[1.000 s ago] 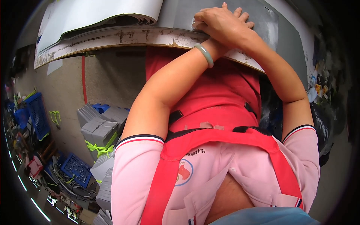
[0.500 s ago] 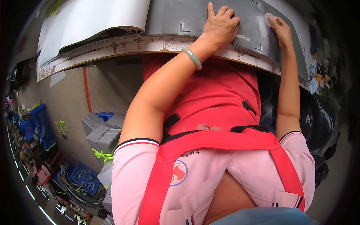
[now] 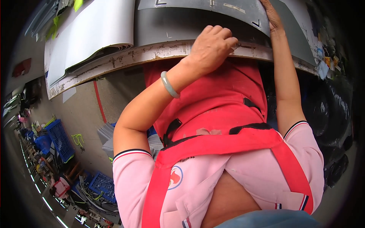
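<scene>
We have both hands up on the grey sheet (image 3: 197, 26) that lies flat on the worn wooden surface (image 3: 125, 62). Our left hand (image 3: 211, 47) sits at the sheet's near edge, right where it meets the chipped rim of the surface, with the fingers curled together and the knuckles pressing down; whether the fingertips pinch the sheet's edge or only rest on it we cannot tell, as they are tucked under the hand. Our right hand (image 3: 273, 19) lies farther out and to the right of the left one, fingers stretched flat on the grey sheet, gripping nothing.

Left of the left hand, a stack of white sheets (image 3: 95, 38) bows over the surface's edge, its loose layers fanning apart. A pale green bangle (image 3: 168, 84) rings the left wrist, and the red apron (image 3: 213, 102) hangs below both arms. Blue crates (image 3: 61, 140) stand on the floor well below and to the left.

We judge the grey sheet thin, light and floppy, with a smooth face that would slide under a flat palm. It should bend rather than break, so the near edge beside the left hand is the place to take it, with the flat right hand steadying the far part
</scene>
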Available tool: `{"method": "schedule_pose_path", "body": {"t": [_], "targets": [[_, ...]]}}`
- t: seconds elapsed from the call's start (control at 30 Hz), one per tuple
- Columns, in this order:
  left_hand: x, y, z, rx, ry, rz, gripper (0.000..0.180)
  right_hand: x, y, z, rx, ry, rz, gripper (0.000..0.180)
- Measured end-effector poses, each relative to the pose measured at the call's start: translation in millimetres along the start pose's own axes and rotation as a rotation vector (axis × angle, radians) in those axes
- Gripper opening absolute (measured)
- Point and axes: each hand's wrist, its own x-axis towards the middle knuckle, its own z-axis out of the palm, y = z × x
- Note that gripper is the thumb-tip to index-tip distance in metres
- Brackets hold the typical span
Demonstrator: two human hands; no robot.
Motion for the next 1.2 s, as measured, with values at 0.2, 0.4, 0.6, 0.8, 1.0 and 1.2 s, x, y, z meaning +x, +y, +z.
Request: {"method": "schedule_pose_path", "body": {"t": [0.2, 0.4, 0.6, 0.8, 1.0, 1.2], "targets": [[-28.1, -59.7, -47.0, 0.112, -0.247, -0.299, 0.032, 25.6, 55.2, 26.0, -0.778, 0.494, -0.338, 0.042], [-25.4, -73.5, -56.5, -0.077, -0.257, -0.247, 0.023, 17.8, 43.1, 18.8, -0.829, 0.488, -0.319, 0.044], [-29.4, -74.3, -51.4, -0.018, -0.24, -0.246, 0.027, 18.3, 45.1, 16.9, -0.807, 0.478, -0.307, 0.04], [-13.4, -50.9, -23.7, 0.068, -0.229, -0.112, 0.031, 20.2, 50.2, 20.1, -0.833, 0.486, -0.321, 0.039], [1.8, -56.9, -23.4, -0.202, -0.291, -0.275, 0.021, 16.6, 43.1, 11.8, -0.845, 0.487, -0.338, 0.036], [-0.6, -59.3, -23.4, -0.16, -0.298, -0.225, 0.02, 16.6, 39.8, 10.6, -0.497, 0.357, -0.212, 0.032]]}}
